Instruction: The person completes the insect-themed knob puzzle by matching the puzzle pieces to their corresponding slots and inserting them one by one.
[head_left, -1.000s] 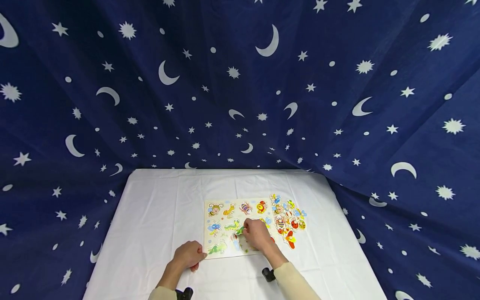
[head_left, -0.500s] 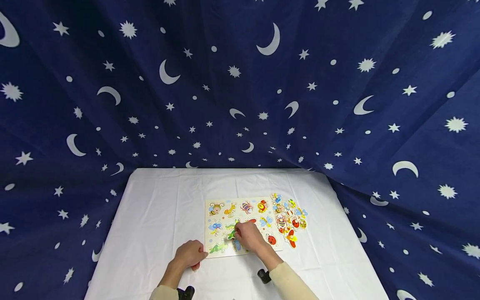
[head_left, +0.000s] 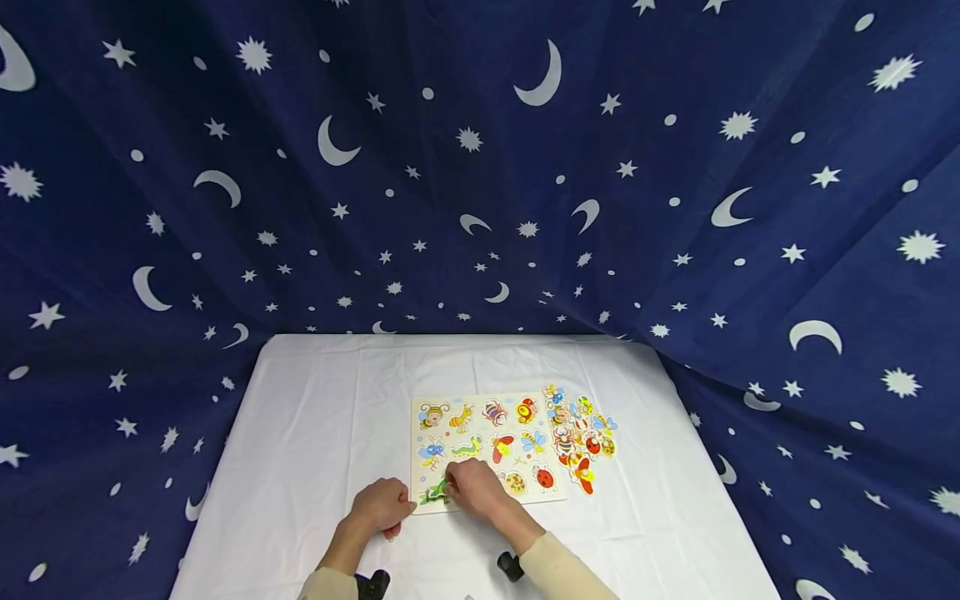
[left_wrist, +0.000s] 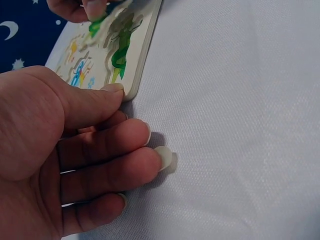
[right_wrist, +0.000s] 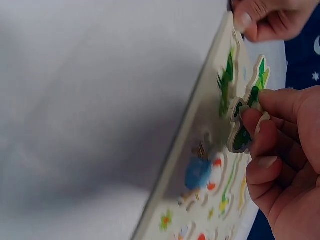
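My right hand [head_left: 474,486] pinches a green grasshopper puzzle piece [right_wrist: 256,92] between thumb and fingertips. The piece is tilted above the lower left of an insect puzzle board [head_left: 417,454]. Under it lies a grasshopper-shaped recess [left_wrist: 121,52] with a green picture printed inside. At the board's near left corner, my left hand [head_left: 382,504] grips the edge with the thumb on top, its other fingers curled beside the board over the cloth. Part of the board's bottom row is hidden behind my right hand in the head view.
A heap of loose insect puzzle pieces [head_left: 581,437] lies against the board's right side, some overlapping. White cloth [head_left: 315,417] covers the table. A dark blue curtain [head_left: 420,167] with moons and stars hangs behind and at both sides.
My right hand has carried the grasshopper piece left and toward the near left corner of the board, uncovering pictures in the middle. My left hand stays at the corner.
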